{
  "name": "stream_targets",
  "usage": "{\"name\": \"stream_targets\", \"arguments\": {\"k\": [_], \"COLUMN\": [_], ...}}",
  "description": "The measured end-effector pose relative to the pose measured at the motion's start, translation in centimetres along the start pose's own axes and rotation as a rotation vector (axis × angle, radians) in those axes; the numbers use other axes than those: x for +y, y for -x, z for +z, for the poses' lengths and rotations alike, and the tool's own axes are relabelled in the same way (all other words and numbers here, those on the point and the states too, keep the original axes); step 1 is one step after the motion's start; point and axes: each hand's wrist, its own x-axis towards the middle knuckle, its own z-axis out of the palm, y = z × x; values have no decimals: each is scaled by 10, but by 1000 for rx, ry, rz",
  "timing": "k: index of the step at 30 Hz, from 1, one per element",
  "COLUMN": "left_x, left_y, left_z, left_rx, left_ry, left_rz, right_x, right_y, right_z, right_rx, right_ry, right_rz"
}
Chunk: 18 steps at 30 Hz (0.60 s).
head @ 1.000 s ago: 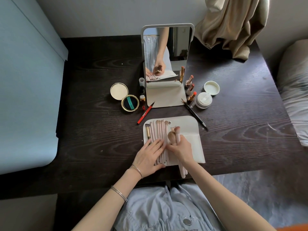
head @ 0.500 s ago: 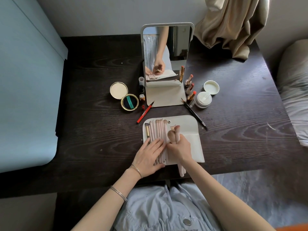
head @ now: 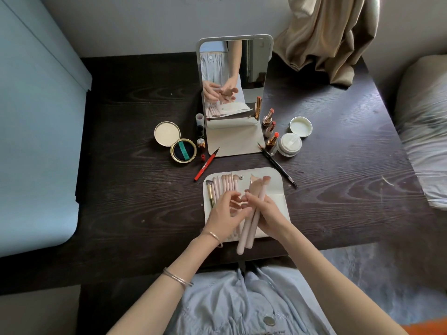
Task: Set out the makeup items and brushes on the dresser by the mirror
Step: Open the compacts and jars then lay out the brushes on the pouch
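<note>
An open cream brush pouch [head: 273, 184] lies on the dark wooden dresser [head: 121, 201] in front of the standing mirror [head: 234, 76]. Several pink brushes [head: 225, 183] lie in a row in its left half. My right hand [head: 268, 211] grips two or three pink brushes [head: 249, 226], lifted off the pouch, heads pointing toward the mirror. My left hand [head: 225, 213] hovers just left of them with fingers loosely curled, holding nothing.
Around the mirror base stand an open gold compact [head: 175, 141], a red liner pen [head: 205, 163], three lipsticks [head: 269, 126], a black brow pencil [head: 278, 165] and an open cream jar [head: 290, 143] with its lid [head: 300, 126]. A beige curtain [head: 326, 37] hangs at back right.
My right hand has lifted the pink brushes up off the pouch and toward me. My left hand rose from lying flat on the row of brushes and now has curled fingers.
</note>
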Motion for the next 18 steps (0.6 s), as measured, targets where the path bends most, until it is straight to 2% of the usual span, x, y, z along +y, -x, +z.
{"name": "stream_targets", "arguments": {"k": [3, 5, 8, 11, 18], "left_x": [16, 22, 33, 41, 26], "left_y": [-8, -11, -13, -14, -4], "left_z": [10, 16, 27, 35, 21], "left_rx": [-92, -148, -105, -55, -128], "left_ry": [97, 117, 162, 217, 524], "left_rz": [-183, -253, -318, -391, -415], "right_x": [-3, -4, -3, -1, 0], "right_y": [-1, -1, -1, -1, -5], "right_z": [-5, -9, -15, -19, -14], "right_rx": [1, 9, -34, -75, 34], "right_ry": [-194, -172, -155, -33, 242], "right_rz": [26, 28, 19, 1, -101]}}
